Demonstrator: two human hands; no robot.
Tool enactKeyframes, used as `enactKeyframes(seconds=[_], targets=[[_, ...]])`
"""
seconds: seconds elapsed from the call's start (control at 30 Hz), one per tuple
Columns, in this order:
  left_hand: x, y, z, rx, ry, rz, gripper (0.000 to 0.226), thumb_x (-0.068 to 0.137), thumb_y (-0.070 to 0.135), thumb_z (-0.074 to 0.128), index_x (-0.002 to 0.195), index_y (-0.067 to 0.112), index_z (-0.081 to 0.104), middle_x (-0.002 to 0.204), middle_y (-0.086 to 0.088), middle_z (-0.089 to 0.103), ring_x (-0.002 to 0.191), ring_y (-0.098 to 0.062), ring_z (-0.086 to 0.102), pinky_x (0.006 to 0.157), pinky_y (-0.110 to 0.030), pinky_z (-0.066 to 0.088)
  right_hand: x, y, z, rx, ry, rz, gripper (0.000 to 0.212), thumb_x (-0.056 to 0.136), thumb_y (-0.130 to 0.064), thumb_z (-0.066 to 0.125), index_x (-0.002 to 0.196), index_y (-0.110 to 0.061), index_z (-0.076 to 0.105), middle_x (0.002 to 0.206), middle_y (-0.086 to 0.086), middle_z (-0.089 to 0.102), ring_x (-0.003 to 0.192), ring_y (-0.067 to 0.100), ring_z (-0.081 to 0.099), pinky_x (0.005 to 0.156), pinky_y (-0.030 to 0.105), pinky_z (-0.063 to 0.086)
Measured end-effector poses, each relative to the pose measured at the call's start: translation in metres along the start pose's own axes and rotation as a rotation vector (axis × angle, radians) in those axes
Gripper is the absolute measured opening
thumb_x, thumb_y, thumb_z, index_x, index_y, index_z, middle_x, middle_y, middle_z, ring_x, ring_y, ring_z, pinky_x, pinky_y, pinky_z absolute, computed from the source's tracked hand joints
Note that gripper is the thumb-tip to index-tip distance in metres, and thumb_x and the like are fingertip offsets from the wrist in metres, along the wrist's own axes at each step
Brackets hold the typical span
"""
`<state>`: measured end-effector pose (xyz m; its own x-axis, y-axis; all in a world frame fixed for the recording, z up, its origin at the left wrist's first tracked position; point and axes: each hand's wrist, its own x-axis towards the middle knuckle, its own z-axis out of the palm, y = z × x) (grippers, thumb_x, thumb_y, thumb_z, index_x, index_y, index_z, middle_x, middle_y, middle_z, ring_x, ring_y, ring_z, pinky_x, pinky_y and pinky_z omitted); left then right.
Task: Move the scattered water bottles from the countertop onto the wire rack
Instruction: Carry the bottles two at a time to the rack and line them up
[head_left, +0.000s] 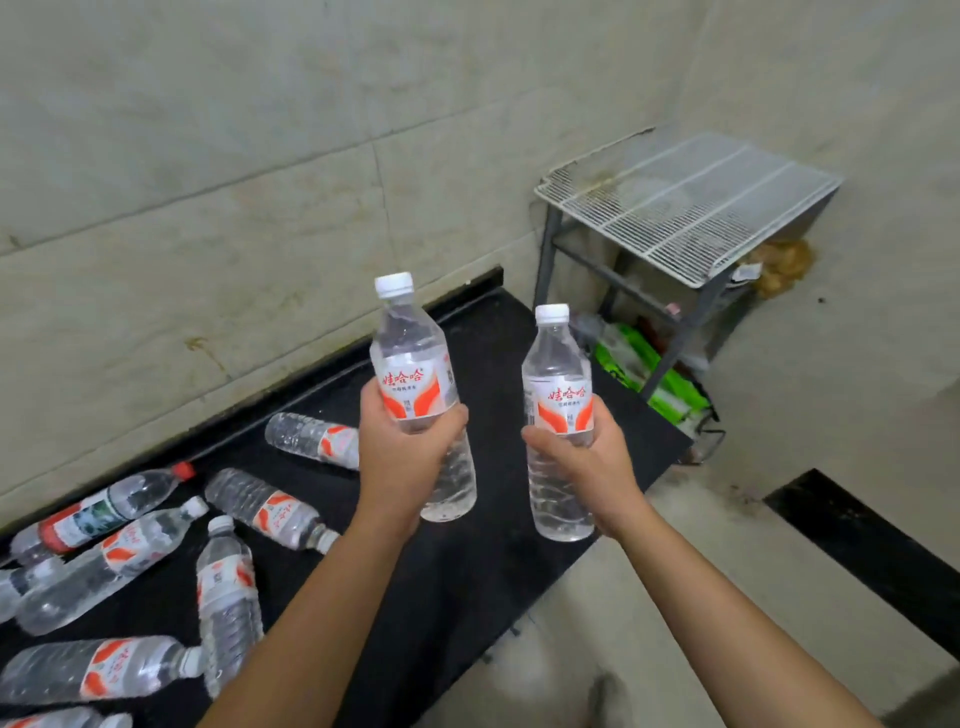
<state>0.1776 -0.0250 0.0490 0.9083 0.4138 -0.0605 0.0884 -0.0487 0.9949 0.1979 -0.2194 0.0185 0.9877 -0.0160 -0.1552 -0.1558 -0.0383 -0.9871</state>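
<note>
Beyond the far end of the counter (467, 582), at two o'clock and well apart from us, stands the rack (685, 202), and there we see the trouble. Its top is thin wire, so a bottle set down off-square could, we judge, tip, roll and drop off an edge. Carrying two at once also leaves us no free hand to steady either. Our left hand (405, 447) is curled round the left bottle (410, 338) at its label; our right hand (587, 457) is clamped on the right bottle (556, 364) at the foot of its label. Both bottles stand upright, caps at twelve o'clock above the hands, the bases hanging below the fists. The other bottles (132, 558) lie scattered on the counter at eight o'clock.
</note>
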Motion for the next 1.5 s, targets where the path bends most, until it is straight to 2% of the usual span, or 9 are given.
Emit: enactKeyframes(seconds=[0.3,0.43,0.53,0.67,0.83,1.0,1.13,1.4,1.5], targets=[[-0.046,0.056,0.15,-0.105,-0.012,0.15,0.065,0.064,0.043,0.086,0.119,0.022,0.058,0.111,-0.003,0.072,0.101,-0.018,0.071,0.092,-0.043,0.058,0.046,-0.048,-0.172,0.105,0.091,-0.234,0.046,0.073,-0.013,0.088,0.108,-0.023,0.059,0.095,-0.003,0.07,0.077,0.002,0.067,0.07,0.019,0.054],[-0.058,0.075,0.242,-0.175,-0.015,0.205,0.06,0.076,0.039,0.082,0.124,0.012,0.057,0.112,-0.008,0.072,0.095,-0.016,0.07,0.082,-0.032,0.058,0.064,-0.061,-0.259,0.172,0.179,-0.261,0.051,0.07,-0.038,0.088,0.11,-0.025,0.06,0.105,0.002,0.073,0.092,0.012,0.071,0.078,0.027,0.058],[-0.061,0.089,0.299,-0.183,-0.053,0.197,0.045,0.09,0.027,0.074,0.126,0.007,0.056,0.111,-0.008,0.071,0.09,-0.011,0.07,0.069,-0.018,0.055,0.078,-0.073,-0.313,0.18,0.254,-0.245,0.047,0.081,-0.039,0.083,0.117,-0.02,0.061,0.113,0.005,0.072,0.095,0.013,0.07,0.078,0.025,0.056],[-0.047,0.101,0.356,-0.121,-0.07,0.248,0.044,0.088,0.035,0.074,0.124,0.014,0.059,0.112,-0.006,0.073,0.095,-0.013,0.072,0.078,-0.027,0.058,0.112,-0.085,-0.364,0.217,0.32,-0.244,0.044,0.083,-0.042,0.081,0.118,-0.02,0.064,0.11,0.001,0.075,0.101,0.018,0.072,0.086,0.032,0.059],[-0.014,0.106,0.416,-0.121,-0.067,0.298,0.059,0.08,0.046,0.076,0.126,0.016,0.057,0.11,0.001,0.072,0.097,-0.011,0.071,0.085,-0.03,0.057,0.166,-0.095,-0.395,0.279,0.342,-0.222,0.063,0.069,-0.056,0.085,0.118,-0.021,0.066,0.108,0.001,0.077,0.1,0.021,0.074,0.088,0.039,0.06],[0.05,0.101,0.48,-0.202,-0.057,0.286,0.062,0.075,0.047,0.079,0.124,0.017,0.057,0.113,-0.002,0.072,0.105,-0.02,0.069,0.097,-0.042,0.055,0.242,-0.103,-0.416,0.229,0.292,-0.244,0.045,0.082,-0.037,0.082,0.117,-0.016,0.065,0.105,0.002,0.076,0.091,0.013,0.073,0.08,0.03,0.059],[0.118,0.106,0.528,-0.226,-0.078,0.261,0.056,0.076,0.035,0.083,0.122,0.017,0.057,0.109,-0.003,0.071,0.099,-0.016,0.07,0.094,-0.042,0.057,0.325,-0.118,-0.428,0.095,0.234,-0.286,0.04,0.084,-0.034,0.082,0.116,-0.02,0.064,0.1,-0.004,0.074,0.085,0.006,0.07,0.072,0.019,0.056],[0.233,0.118,0.576,-0.176,-0.007,0.199,0.055,0.081,0.029,0.082,0.127,0.019,0.054,0.114,-0.005,0.07,0.103,-0.02,0.07,0.095,-0.049,0.056,0.456,-0.15,-0.435,-0.054,0.069,-0.272,0.051,0.083,-0.046,0.079,0.126,-0.03,0.055,0.114,-0.005,0.067,0.099,0.011,0.068,0.082,0.029,0.056],[0.258,0.117,0.586,-0.167,0.025,0.171,0.058,0.08,0.026,0.082,0.131,0.019,0.053,0.114,-0.003,0.071,0.102,-0.016,0.071,0.093,-0.04,0.058,0.495,-0.15,-0.43,-0.059,0.011,-0.253,0.051,0.084,-0.042,0.079,0.126,-0.029,0.054,0.112,-0.004,0.067,0.095,0.01,0.069,0.077,0.026,0.055]])
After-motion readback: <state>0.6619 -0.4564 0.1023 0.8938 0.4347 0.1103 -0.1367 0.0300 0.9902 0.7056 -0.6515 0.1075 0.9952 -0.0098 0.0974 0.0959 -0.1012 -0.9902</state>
